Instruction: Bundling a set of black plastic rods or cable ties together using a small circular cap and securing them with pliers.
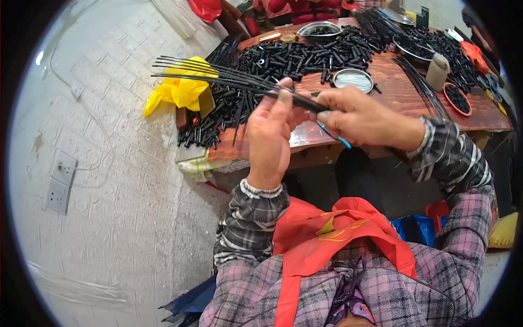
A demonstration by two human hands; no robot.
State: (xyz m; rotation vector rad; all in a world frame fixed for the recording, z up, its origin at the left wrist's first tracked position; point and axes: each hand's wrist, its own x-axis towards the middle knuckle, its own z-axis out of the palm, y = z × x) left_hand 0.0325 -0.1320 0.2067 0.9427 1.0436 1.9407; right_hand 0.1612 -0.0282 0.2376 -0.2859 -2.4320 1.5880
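Between the left hand (pixel 271 131) and right hand (pixel 357 117), both closed around it, a bundle of thin black rods (pixel 248 83) spans above the table (pixel 395 90), likely gripped twice to stop splaying, with black tubes (pixel 310 58) heaped within reach beyond.

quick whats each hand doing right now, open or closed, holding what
Left hand: closed, holding the bundle of thin black rods.
Right hand: closed on the bundle's right end; whether it also holds the blue piece below can't be told.
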